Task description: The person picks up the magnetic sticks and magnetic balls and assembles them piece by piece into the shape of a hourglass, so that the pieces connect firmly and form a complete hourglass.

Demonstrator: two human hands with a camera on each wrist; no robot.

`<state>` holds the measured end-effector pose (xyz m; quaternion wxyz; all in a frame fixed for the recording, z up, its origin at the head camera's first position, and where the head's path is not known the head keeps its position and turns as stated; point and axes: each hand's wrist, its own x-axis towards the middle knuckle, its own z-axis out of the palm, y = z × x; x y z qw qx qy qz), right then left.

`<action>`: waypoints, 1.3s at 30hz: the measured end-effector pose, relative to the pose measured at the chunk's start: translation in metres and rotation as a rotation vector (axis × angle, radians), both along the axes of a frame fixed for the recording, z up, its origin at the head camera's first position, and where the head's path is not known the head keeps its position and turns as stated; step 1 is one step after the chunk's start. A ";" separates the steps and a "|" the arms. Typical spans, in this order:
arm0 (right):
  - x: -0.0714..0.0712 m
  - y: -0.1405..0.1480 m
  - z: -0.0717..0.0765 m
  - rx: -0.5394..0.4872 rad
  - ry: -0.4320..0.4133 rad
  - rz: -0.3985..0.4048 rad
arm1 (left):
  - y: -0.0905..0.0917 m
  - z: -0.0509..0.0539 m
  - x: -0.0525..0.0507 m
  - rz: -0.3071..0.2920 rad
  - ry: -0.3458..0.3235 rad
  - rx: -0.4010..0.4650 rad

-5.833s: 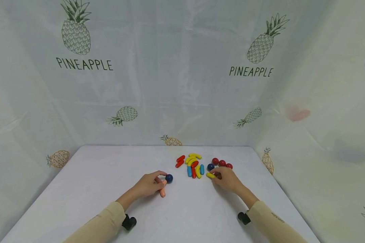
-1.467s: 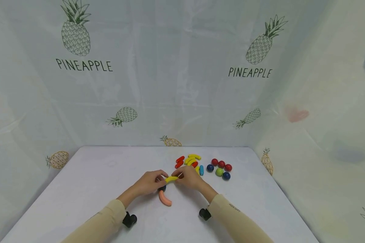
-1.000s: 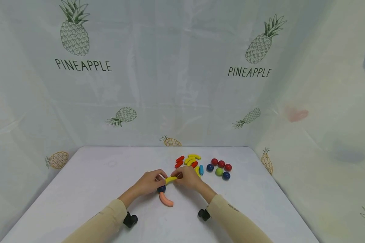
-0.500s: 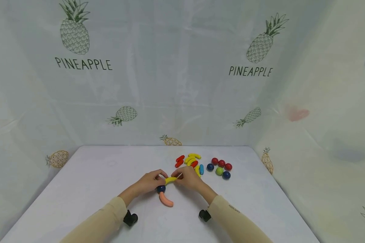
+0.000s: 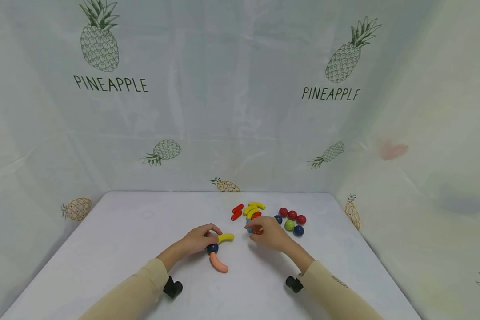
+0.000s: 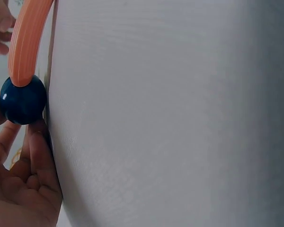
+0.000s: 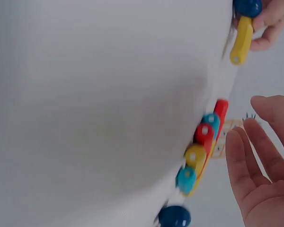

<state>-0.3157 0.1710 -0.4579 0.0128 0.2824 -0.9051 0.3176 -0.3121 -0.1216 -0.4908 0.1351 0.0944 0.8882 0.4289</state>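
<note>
My left hand [image 5: 198, 239] pinches a dark blue ball [image 5: 212, 249] low over the table, as the left wrist view shows from close by. A curved orange ribbed rod [image 6: 26, 42] joins the ball on the near side. On the far side, a curved yellow rod [image 5: 226, 238] extends toward the right, its other end free. Over the near edge of the group of coloured rods hovers my right hand [image 5: 270, 232], which partly covers them. In the right wrist view its thumb and fingers are spread, and nothing is between them.
Behind the right hand lie red rods [image 5: 237, 216], yellow curved rods [image 5: 257, 205] and a light blue rod [image 7: 186, 179]. Beside them are red balls [image 5: 292, 215], a green ball [image 5: 290, 225] and dark blue balls [image 5: 298, 230]. A pineapple-print curtain [image 5: 216, 111] hangs behind the white table [image 5: 152, 213].
My right hand has let go of the yellow rod and moved right to the rod group. My left hand stays with the ball. Earlier, the ball had only the orange rod beside it.
</note>
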 end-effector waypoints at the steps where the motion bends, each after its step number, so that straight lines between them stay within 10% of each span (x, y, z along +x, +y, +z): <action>1: 0.001 0.007 0.002 0.002 0.015 -0.010 | -0.001 -0.001 0.000 -0.001 -0.004 0.005; 17: -0.003 0.119 -0.003 0.092 0.136 -0.196 | -0.002 -0.002 0.001 -0.002 -0.022 0.029; 39: -0.002 0.139 -0.014 0.109 0.043 -0.220 | -0.002 -0.002 0.001 -0.013 -0.028 0.027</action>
